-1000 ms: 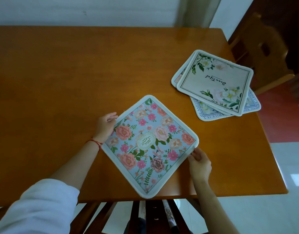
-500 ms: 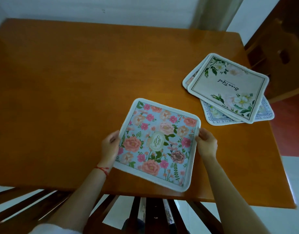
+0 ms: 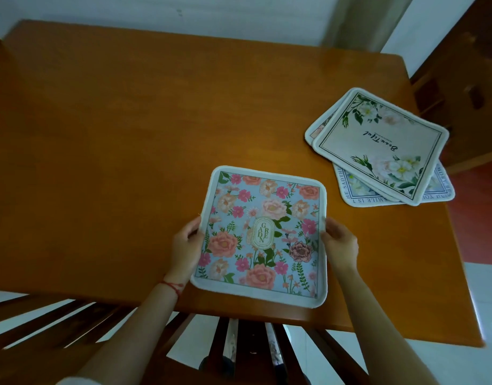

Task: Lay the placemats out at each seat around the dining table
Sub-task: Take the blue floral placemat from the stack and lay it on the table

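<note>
Chair slats [image 3: 233, 345] of dark wood show just under the near table edge, with pale floor between them. Above them two bare forearms reach forward over the wooden dining table [image 3: 114, 129]. On the left wrist sits a thin red string bracelet [image 3: 174, 287]. The left hand [image 3: 185, 245] grips the left edge of the floral placemat [image 3: 262, 234], fingers curled round the white border with the thumb on top. The right hand [image 3: 340, 243] pinches the opposite edge the same way, thumb lying along the border, the other fingers tucked beneath and out of sight. That mat is blue with pink and peach flowers and a small oval label in the middle; it lies squarely in front of the person, its near edge close to the table's near edge. Whether it rests fully flat on the wood I cannot tell.

Farther back and to the right, well apart from the held mat, a loose stack of placemats [image 3: 378, 145] sits near the table's right edge, the cream one with white blooms on top. Beyond that corner stands another wooden chair [image 3: 461, 93], and a white wall [image 3: 183, 9] runs behind the table.
</note>
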A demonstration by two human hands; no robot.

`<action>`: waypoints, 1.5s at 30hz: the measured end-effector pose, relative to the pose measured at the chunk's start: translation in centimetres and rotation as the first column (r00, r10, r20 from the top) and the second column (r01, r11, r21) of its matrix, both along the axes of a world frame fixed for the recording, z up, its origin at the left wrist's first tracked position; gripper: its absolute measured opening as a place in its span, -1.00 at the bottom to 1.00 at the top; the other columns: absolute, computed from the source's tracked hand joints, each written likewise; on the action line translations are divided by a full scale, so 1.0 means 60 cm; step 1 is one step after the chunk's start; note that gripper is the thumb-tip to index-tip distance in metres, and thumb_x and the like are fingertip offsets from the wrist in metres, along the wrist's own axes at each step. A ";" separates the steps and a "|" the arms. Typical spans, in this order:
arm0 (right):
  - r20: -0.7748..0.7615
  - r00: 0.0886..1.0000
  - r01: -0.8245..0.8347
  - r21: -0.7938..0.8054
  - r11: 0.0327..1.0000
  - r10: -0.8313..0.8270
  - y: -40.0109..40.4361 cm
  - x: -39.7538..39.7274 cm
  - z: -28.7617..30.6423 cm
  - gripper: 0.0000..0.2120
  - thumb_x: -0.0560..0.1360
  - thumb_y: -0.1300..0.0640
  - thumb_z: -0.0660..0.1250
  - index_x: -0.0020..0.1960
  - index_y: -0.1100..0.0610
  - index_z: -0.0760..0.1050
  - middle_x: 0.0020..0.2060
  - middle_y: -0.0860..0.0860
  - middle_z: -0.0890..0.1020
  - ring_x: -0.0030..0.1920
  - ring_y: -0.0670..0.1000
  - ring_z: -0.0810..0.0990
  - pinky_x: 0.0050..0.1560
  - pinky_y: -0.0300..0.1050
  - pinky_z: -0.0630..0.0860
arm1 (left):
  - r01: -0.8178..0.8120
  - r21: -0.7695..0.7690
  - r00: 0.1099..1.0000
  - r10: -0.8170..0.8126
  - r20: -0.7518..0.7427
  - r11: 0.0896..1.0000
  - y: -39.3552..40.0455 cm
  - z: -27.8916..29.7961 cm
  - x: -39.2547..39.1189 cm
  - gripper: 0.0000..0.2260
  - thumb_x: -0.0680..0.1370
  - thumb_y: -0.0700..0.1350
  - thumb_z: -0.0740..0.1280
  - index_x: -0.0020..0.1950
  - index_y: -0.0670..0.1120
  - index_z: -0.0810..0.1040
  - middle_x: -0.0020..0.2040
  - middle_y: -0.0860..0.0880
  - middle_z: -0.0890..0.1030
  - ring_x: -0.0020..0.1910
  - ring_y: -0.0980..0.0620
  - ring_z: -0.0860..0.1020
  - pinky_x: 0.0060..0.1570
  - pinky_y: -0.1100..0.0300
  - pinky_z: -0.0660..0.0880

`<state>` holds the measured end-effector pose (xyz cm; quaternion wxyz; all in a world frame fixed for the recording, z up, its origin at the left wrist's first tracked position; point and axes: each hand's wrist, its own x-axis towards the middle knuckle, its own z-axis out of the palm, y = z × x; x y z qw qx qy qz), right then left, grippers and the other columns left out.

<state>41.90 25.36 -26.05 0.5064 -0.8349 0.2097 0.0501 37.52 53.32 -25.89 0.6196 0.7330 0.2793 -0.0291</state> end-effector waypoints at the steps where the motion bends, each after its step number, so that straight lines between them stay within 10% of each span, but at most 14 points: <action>1: -0.002 1.000 0.002 -0.008 1.000 -0.002 0.000 -0.007 -0.003 -0.68 0.50 0.29 0.25 0.23 0.15 0.49 0.05 0.00 0.60 -0.07 -0.10 0.54 -0.35 -0.51 0.40 | -0.001 0.002 1.000 0.001 0.009 1.000 -0.001 0.002 0.002 -0.77 0.57 -0.29 0.19 0.17 -0.08 0.50 -0.12 0.15 0.56 -0.30 0.33 0.60 -0.42 0.39 0.52; 16: 0.006 0.999 -0.037 0.023 0.999 0.037 -0.001 0.024 0.005 -0.64 0.48 0.34 0.24 0.26 0.17 0.47 0.03 0.02 0.59 -0.10 -0.08 0.55 -0.41 -0.53 0.43 | -0.114 -0.081 0.990 0.106 -0.089 0.990 0.006 -0.006 0.028 -0.69 0.55 -0.28 0.23 0.30 -0.17 0.44 0.21 -0.18 0.54 0.11 -0.16 0.56 -0.11 0.12 0.53; 26: 0.015 1.000 -0.023 0.041 0.999 0.023 -0.004 0.009 -0.006 -0.66 0.49 0.34 0.26 0.25 0.21 0.47 0.09 0.09 0.60 -0.09 -0.06 0.55 -0.37 -0.55 0.44 | -0.053 -0.065 0.997 0.049 -0.056 0.996 0.006 -0.004 0.018 -0.72 0.56 -0.28 0.20 0.25 -0.09 0.47 -0.02 -0.03 0.58 -0.14 0.03 0.60 -0.41 0.36 0.54; 35: 0.003 1.000 -0.006 0.058 0.998 0.006 -0.004 0.004 -0.007 -0.67 0.49 0.34 0.24 0.24 0.19 0.48 0.01 0.00 0.59 -0.09 -0.07 0.56 -0.37 -0.52 0.46 | -0.025 -0.012 0.996 0.024 -0.089 1.000 0.011 -0.019 0.018 -0.66 0.55 -0.25 0.23 0.33 -0.14 0.41 0.25 -0.14 0.52 0.13 -0.10 0.56 -0.14 0.16 0.56; 42: -0.011 1.000 -0.015 0.029 0.999 0.015 -0.004 0.002 -0.002 -0.69 0.50 0.29 0.26 0.24 0.16 0.47 -0.02 -0.04 0.56 -0.20 -0.20 0.54 -0.41 -0.46 0.46 | -0.009 0.045 1.000 0.010 -0.023 0.999 -0.005 -0.006 0.015 -0.69 0.57 -0.33 0.16 0.31 -0.22 0.42 0.01 0.00 0.50 -0.36 0.36 0.57 -0.46 0.48 0.45; 45: -0.004 0.997 -0.082 -0.054 0.995 0.082 -0.005 -0.004 0.001 -0.73 0.52 0.26 0.23 0.21 0.14 0.49 -0.05 -0.05 0.58 -0.25 -0.28 0.50 -0.44 -0.53 0.41 | 0.013 0.164 1.000 -0.009 -0.029 0.986 -0.006 -0.008 0.008 -0.68 0.58 -0.27 0.16 0.34 -0.18 0.38 0.12 0.03 0.49 -0.23 0.26 0.59 -0.38 0.43 0.51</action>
